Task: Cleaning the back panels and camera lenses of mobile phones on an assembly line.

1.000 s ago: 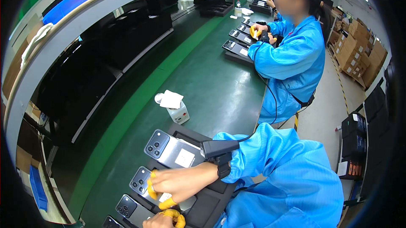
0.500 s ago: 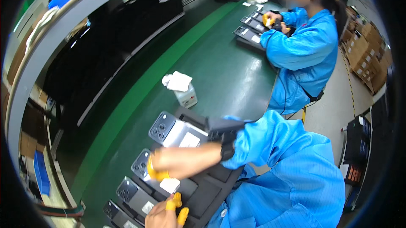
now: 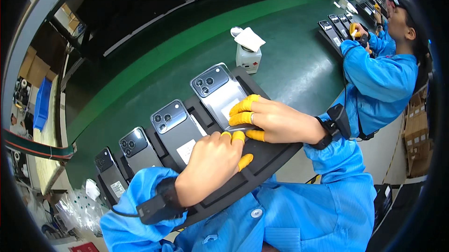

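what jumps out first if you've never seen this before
A row of grey phones lying back-up on a black tray in the middle of the picture. The left hand and right hand, in yellow fingertip covers, meet over the rightmost phone. A co-worker in blue sits at upper right.

Both hands have shifted up the row: the right hand (image 3: 276,122) now lies flat on the last grey phone (image 3: 220,94), fingertips on its lower end, and the left hand (image 3: 210,165) has come alongside, its fingertips meeting the right thumb.
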The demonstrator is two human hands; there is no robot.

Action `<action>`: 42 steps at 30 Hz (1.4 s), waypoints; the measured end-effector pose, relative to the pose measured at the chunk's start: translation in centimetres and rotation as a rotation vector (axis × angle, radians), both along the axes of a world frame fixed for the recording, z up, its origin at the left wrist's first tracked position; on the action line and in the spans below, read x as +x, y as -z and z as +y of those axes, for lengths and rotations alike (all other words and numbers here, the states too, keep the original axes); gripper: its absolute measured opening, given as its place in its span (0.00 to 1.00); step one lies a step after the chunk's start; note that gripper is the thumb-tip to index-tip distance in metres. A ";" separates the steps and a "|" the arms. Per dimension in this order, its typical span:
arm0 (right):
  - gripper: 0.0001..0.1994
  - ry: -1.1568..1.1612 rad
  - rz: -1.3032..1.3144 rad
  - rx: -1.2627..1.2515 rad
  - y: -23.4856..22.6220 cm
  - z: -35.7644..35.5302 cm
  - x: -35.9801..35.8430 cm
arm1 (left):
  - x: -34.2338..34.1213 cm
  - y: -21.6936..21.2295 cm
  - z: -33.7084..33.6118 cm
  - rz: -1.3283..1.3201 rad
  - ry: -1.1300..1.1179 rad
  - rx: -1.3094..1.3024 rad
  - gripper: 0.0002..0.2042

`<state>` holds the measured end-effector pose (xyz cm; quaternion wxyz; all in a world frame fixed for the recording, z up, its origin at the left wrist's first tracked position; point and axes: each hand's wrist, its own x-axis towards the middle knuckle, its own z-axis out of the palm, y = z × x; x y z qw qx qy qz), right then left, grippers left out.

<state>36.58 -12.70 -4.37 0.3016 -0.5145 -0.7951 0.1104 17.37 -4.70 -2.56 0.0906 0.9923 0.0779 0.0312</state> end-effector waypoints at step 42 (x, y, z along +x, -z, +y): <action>0.04 0.304 0.494 0.720 -12.4 7.9 -4.2 | -6.4 -3.1 4.6 -0.133 -0.002 -0.279 0.12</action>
